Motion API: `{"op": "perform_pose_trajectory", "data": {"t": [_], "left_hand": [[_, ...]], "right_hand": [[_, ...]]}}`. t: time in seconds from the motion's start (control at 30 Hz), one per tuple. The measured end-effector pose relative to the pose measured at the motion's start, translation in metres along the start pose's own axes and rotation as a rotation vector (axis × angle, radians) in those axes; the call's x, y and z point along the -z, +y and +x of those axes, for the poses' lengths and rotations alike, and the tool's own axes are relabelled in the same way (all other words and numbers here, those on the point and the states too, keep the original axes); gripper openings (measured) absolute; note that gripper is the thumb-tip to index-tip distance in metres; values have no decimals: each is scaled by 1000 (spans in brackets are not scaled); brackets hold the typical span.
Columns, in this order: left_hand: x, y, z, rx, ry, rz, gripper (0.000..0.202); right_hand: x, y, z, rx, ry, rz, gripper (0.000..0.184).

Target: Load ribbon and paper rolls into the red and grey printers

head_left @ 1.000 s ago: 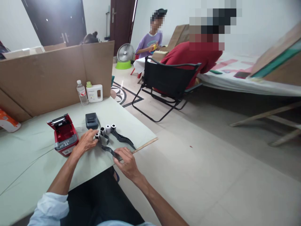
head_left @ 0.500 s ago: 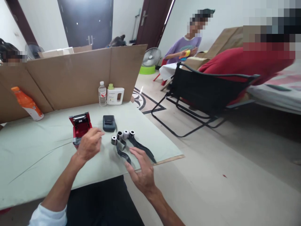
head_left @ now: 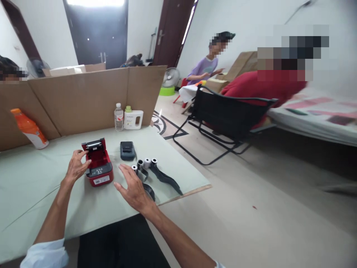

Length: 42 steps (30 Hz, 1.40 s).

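A small red printer (head_left: pixel 98 166) with its lid up sits on the pale green table (head_left: pixel 33 186). My left hand (head_left: pixel 74 167) rests against the printer's left side, fingers curled on its edge. My right hand (head_left: pixel 132 188) hovers open just right of the printer, fingers spread, holding nothing. Beyond it lie several small paper rolls (head_left: pixel 145 163) with dark strips (head_left: pixel 166 179) trailing toward the table's edge. A dark grey printer (head_left: pixel 127 150) lies behind the rolls.
A cardboard screen (head_left: pixel 83 98) stands along the table's back. A water bottle (head_left: pixel 118 117), a white jug (head_left: pixel 133 118) and an orange bottle (head_left: pixel 29 128) sit by it. A black folding chair (head_left: pixel 225 119), a person in red and a person in purple are to the right.
My left hand left the paper rolls and moved left onto the red printer. My right hand let go of the dark strip and shifted left, open, above the table.
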<state>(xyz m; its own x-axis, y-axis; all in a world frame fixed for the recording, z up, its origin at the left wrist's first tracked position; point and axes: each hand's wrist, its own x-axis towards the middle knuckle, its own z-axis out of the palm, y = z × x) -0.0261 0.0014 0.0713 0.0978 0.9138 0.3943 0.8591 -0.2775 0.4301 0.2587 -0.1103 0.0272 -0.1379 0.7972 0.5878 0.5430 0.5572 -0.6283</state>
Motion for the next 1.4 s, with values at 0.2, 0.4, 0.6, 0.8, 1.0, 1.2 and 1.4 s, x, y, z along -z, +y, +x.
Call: {"op": "perform_pose_trajectory", "data": {"t": [0.2, 0.4, 0.6, 0.8, 1.0, 1.2, 1.4], "left_hand": [[-15, -14, 18, -15, -72, -116, 57], [-26, -22, 28, -24, -75, -253, 56], [-32, -23, 22, 23, -61, -323, 57], [-33, -18, 12, 58, 2, -337, 52], [-28, -17, -2, 102, 47, -296, 50], [-17, -14, -7, 97, 7, -292, 52], [-1, -9, -15, 96, -38, -384, 58]], "right_hand": [[11, 17, -12, -65, -7, -38, 56], [-9, 18, 2, -244, -272, 180, 82], [-31, 9, 17, -238, -314, 353, 80], [-45, 10, 11, -251, -231, 328, 74], [-46, 11, 9, -205, -208, 315, 73], [-42, 5, 12, -185, -214, 279, 77], [2, -2, 30, 46, -92, 86, 50]]}}
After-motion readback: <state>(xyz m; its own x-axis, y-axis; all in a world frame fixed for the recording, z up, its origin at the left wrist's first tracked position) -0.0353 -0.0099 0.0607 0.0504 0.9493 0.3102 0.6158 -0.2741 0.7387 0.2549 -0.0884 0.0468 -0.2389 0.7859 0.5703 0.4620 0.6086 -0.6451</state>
